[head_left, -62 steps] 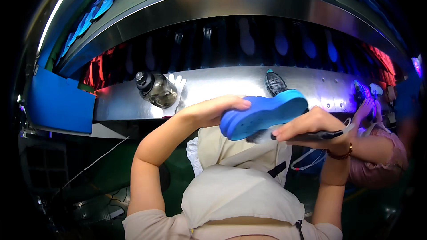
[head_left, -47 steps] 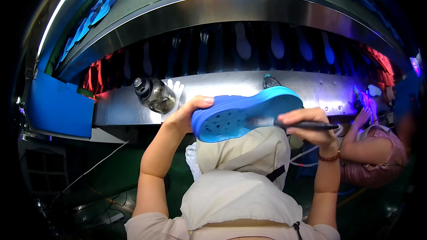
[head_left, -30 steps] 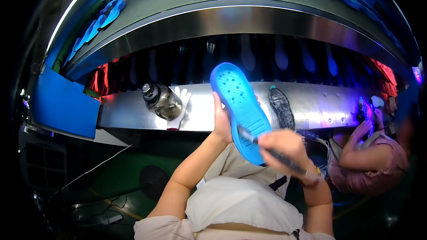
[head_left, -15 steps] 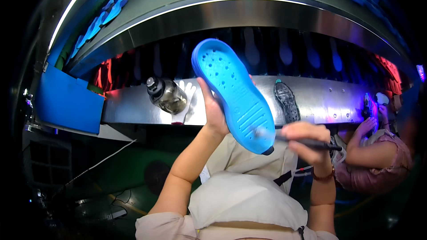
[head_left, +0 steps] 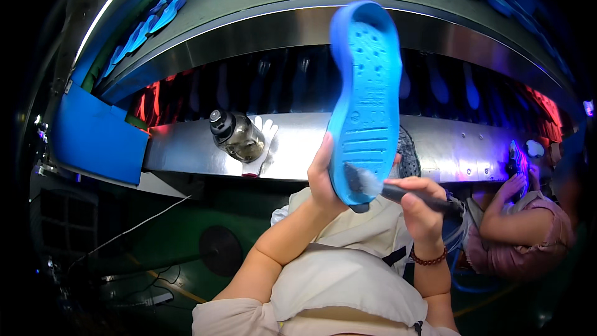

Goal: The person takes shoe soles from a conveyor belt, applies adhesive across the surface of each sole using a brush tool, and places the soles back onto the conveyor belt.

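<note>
A blue shoe sole (head_left: 367, 99) stands nearly upright in the middle of the view, heel end down, held up in front of a curved steel machine (head_left: 298, 25). The left hand (head_left: 323, 177) grasps its lower edge. The right hand (head_left: 420, 208) is clenched around one dark brush (head_left: 388, 190), bristles touching the sole's heel. On the steel shelf (head_left: 186, 149) behind lie one bottle (head_left: 236, 137), on a white glove (head_left: 264, 140), and one grey sole (head_left: 407, 158). A co-worker's hand (head_left: 513, 186) reaches in at right.

Blue sole (head_left: 367, 99) – matt rubbery foam, dimpled; ledge (head_left: 186, 149) – brushed shiny metal; apron (head_left: 348, 280) – plain cloth.
</note>
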Demonstrator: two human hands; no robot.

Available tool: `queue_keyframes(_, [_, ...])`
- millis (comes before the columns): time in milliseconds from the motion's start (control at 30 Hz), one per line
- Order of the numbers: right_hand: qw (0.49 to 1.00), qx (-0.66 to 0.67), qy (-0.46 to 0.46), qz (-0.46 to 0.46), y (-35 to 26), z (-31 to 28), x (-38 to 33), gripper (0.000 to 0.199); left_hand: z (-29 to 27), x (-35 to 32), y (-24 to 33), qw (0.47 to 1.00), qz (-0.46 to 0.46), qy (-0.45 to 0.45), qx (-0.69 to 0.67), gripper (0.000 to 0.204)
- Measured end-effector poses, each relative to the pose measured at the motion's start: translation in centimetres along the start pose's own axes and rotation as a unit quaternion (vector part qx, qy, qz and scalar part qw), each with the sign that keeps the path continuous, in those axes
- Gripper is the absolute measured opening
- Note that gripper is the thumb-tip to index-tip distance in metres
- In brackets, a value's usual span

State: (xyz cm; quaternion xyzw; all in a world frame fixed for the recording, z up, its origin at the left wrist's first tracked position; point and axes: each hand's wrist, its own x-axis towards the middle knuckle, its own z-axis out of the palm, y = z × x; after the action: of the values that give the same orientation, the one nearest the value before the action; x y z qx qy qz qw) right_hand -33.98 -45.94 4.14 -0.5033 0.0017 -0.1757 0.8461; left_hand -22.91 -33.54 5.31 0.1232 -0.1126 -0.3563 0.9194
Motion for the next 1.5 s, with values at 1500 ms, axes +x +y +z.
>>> queue_keyframes(1500, [0.763, -0.528, -0.373, -0.006, -8.9, -3.0, 3.9, 0.019, 0.2, 1.3, 5.6, 0.770, -0.422, 0.032, 0.477, 0.063])
